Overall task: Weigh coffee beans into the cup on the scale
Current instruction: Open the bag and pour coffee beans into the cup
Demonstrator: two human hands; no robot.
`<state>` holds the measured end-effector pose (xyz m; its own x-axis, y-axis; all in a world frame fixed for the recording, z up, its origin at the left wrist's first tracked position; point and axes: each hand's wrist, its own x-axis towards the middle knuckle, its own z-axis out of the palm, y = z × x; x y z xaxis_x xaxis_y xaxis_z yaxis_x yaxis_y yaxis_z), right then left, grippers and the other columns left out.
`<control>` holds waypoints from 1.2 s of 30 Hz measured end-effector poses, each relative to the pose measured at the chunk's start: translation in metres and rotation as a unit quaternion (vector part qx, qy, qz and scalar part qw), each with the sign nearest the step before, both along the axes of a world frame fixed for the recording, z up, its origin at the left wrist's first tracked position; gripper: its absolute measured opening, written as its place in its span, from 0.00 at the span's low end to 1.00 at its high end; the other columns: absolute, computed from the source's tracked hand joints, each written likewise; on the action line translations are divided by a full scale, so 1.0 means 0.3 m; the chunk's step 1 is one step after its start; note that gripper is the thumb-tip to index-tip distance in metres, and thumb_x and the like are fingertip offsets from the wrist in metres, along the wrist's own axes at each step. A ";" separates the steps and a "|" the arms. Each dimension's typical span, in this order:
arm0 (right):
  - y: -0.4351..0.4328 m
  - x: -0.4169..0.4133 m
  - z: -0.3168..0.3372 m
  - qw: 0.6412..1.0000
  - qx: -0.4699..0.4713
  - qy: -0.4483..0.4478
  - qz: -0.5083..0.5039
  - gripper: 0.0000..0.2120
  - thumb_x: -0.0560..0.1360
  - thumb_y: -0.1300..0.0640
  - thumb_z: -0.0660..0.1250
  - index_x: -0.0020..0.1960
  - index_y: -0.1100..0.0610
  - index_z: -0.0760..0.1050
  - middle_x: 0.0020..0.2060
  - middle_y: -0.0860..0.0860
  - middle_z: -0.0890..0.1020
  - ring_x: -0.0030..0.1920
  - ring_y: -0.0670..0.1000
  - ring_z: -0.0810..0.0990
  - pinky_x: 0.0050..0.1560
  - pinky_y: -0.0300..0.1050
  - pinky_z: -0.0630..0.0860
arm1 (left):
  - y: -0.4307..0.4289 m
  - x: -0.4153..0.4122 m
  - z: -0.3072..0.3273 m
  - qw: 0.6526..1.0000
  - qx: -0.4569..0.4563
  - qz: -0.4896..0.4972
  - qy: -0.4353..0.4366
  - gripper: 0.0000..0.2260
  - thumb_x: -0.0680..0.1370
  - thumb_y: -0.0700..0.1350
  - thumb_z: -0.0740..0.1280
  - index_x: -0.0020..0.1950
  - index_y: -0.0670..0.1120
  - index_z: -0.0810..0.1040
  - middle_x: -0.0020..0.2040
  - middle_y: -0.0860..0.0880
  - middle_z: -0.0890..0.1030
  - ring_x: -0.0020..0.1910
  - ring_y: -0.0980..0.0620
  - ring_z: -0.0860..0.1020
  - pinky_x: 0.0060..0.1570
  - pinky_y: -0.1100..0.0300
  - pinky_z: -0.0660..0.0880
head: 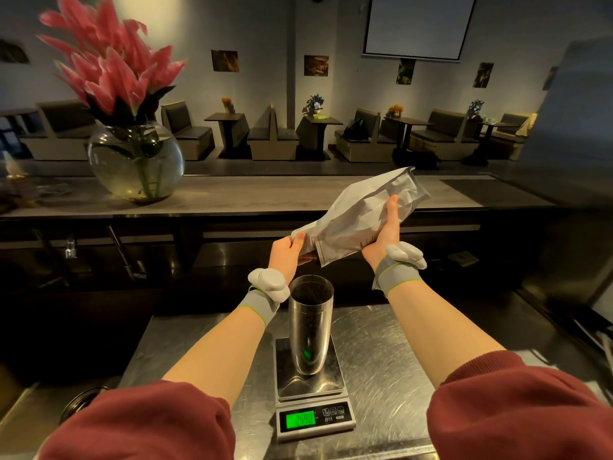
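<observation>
Above the cup (310, 327) we see its mouth open, though the bag (358, 220) hangs tilted just beyond and above it, held between the left hand (286, 252) and right hand (386, 239). Both forearms flank the cup, the left wrist almost touching its rim. The table (391, 376) lies bare to the right of the scale (311, 390). The vase (136, 161) stands well apart on the raised ledge (298, 190).

Left hand (286, 252): raised, fingers pinched closed on what it held.
Right hand (384, 236): higher — palm up, thumb extended, gripping.
Forearms: both outstretched — bare, wrists banded.
</observation>
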<state>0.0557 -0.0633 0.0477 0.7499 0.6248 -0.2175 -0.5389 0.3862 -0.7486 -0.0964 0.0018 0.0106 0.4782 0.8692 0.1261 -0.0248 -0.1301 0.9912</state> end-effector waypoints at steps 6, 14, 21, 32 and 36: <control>-0.001 0.003 0.005 1.000 0.003 0.000 -0.002 0.44 0.66 0.31 0.68 0.75 0.50 0.62 0.71 0.53 0.71 0.70 0.57 0.69 0.73 0.58 0.64 | -0.006 -0.002 0.003 1.000 -0.012 -0.009 -0.020 0.16 0.80 0.46 0.55 0.62 0.37 0.71 0.59 0.35 0.76 0.52 0.39 0.79 0.37 0.65 0.79; -0.002 0.004 0.008 1.000 0.002 0.003 -0.005 0.44 0.67 0.32 0.68 0.76 0.51 0.61 0.71 0.53 0.71 0.70 0.57 0.69 0.73 0.58 0.65 | -0.005 0.001 0.005 1.000 -0.016 -0.012 -0.020 0.15 0.80 0.45 0.55 0.62 0.38 0.71 0.59 0.35 0.75 0.48 0.44 0.78 0.32 0.70 0.78; -0.003 0.004 0.008 1.000 0.012 0.005 -0.014 0.43 0.66 0.33 0.69 0.75 0.51 0.63 0.70 0.54 0.72 0.68 0.57 0.71 0.72 0.59 0.66 | -0.014 -0.006 0.004 1.000 -0.012 -0.020 -0.015 0.16 0.80 0.46 0.55 0.63 0.39 0.70 0.59 0.36 0.76 0.51 0.42 0.79 0.35 0.69 0.78; -0.003 0.002 0.001 1.000 0.012 -0.002 -0.009 0.44 0.65 0.32 0.69 0.75 0.50 0.63 0.70 0.53 0.73 0.68 0.58 0.71 0.72 0.59 0.66 | -0.012 -0.006 0.000 1.000 -0.015 -0.017 -0.017 0.16 0.80 0.46 0.55 0.63 0.38 0.71 0.60 0.36 0.75 0.53 0.40 0.78 0.40 0.64 0.79; -0.004 0.003 0.002 1.000 0.012 -0.006 -0.012 0.42 0.66 0.32 0.69 0.74 0.50 0.63 0.69 0.53 0.73 0.68 0.57 0.71 0.71 0.59 0.66 | -0.012 -0.005 0.003 0.999 -0.020 -0.019 -0.025 0.15 0.80 0.45 0.55 0.62 0.38 0.71 0.59 0.36 0.76 0.49 0.43 0.78 0.34 0.69 0.78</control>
<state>0.0565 -0.0644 0.0485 0.7668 0.6121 -0.1934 -0.5209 0.4172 -0.7447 -0.0978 -0.0020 0.0114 0.5042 0.8558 0.1156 -0.0775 -0.0884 0.9931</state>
